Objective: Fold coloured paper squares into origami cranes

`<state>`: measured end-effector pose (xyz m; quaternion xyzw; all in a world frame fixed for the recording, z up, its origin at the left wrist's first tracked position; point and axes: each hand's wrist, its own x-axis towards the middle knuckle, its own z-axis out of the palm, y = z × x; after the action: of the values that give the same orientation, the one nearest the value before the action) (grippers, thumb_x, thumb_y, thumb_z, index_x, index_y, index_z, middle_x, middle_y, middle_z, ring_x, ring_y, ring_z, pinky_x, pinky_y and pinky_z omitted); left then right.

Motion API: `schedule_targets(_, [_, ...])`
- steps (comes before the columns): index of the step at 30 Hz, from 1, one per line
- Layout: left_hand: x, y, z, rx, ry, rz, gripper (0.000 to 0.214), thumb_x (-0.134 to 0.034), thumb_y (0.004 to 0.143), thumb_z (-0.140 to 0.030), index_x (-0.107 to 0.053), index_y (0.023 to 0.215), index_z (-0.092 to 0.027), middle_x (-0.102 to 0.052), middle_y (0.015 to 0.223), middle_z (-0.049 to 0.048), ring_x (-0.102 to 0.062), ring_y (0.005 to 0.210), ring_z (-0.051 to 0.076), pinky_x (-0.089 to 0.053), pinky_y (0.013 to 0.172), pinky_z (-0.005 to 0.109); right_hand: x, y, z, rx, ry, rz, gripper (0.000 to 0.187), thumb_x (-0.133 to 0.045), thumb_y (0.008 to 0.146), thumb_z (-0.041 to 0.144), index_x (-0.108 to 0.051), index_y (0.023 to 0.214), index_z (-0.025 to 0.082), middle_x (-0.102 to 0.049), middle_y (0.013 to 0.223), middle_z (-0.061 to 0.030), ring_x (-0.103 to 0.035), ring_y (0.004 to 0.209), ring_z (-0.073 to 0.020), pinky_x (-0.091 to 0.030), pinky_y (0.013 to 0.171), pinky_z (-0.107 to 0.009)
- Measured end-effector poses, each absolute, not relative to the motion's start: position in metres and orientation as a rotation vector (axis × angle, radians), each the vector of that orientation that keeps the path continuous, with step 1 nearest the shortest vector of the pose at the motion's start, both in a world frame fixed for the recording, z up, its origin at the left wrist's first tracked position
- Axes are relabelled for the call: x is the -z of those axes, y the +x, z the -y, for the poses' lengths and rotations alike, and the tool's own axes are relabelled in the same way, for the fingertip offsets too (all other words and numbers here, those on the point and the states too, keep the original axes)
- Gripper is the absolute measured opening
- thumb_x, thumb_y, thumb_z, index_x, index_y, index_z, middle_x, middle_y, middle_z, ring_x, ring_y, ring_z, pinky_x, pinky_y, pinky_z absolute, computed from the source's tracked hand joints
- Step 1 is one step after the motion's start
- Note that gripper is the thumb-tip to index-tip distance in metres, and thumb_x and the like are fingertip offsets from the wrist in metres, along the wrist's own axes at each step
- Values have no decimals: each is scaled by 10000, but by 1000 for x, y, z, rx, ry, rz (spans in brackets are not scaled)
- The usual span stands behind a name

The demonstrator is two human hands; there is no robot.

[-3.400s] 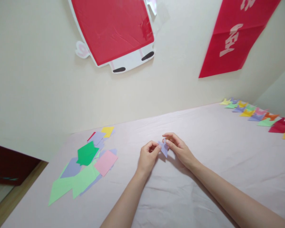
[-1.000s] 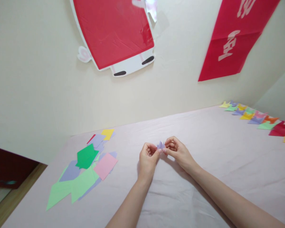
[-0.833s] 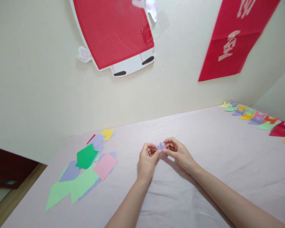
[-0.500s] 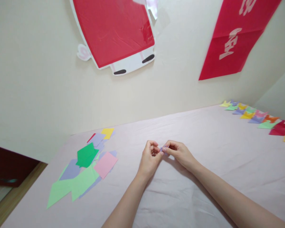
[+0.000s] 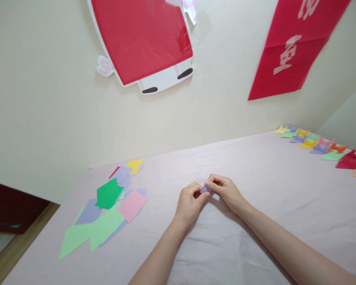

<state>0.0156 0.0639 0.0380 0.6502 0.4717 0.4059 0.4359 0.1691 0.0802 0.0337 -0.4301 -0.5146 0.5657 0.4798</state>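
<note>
A small folded lilac paper piece (image 5: 205, 189) sits between my two hands, low over the pale pink tablecloth (image 5: 255, 206). My left hand (image 5: 190, 202) is closed, its fingertips pinching the left side of the paper. From the right, my right hand (image 5: 225, 191) pinches the same piece with thumb and forefinger. Fingers hide most of the paper; only a small corner shows.
Loose coloured paper sheets (image 5: 106, 209) in green, pink, lilac and yellow lie scattered at the left. A row of folded paper figures (image 5: 323, 146) runs along the far right edge. Red posters (image 5: 145, 35) hang on the cream wall behind. The table's left edge drops to a wooden floor.
The lilac piece was held up and spread between my fingers; both hands have since lowered and pressed together over it, so it looks flatter and mostly covered.
</note>
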Motion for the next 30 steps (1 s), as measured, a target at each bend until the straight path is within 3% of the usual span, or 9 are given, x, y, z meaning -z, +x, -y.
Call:
schedule_targets(10, [-38,21,-63,-979,1530,-1160,180,-623,760,-291,-581,634,-169,-492,628,-33,-407,606,122,-296,567,235,-32,168,-81,-1334,-1097,1226,405,-708,713,553,-557,607,193,-511,572,29,-444,581,-134,-368,584,-272])
schedule_targets(19, [-36,18,-63,-1008,1518,-1138,217,-634,750,-298,-557,594,-168,-457,605,-33,-392,612,125,-287,576,237,-35,168,-80,-1377,-1086,1261,378,-712,726,513,-575,608,181,-517,586,26,-450,602,-137,-362,612,-275])
schedule_targets(24, [-32,16,-67,-1037,1429,-1131,233,-643,774,-386,-647,719,-160,-528,663,-15,-438,644,139,-326,606,241,-33,170,-81,-1350,-1019,1292,356,-657,791,514,-598,673,184,-528,640,20,-465,642,-143,-384,646,-276])
schedule_targets(30, [-30,14,-70,-1065,1398,-1125,267,-669,769,-409,-600,689,-164,-495,647,-33,-431,633,126,-331,595,229,-32,169,-80,-1307,-1049,1238,352,-720,728,518,-594,683,192,-534,635,15,-470,628,-148,-399,624,-280])
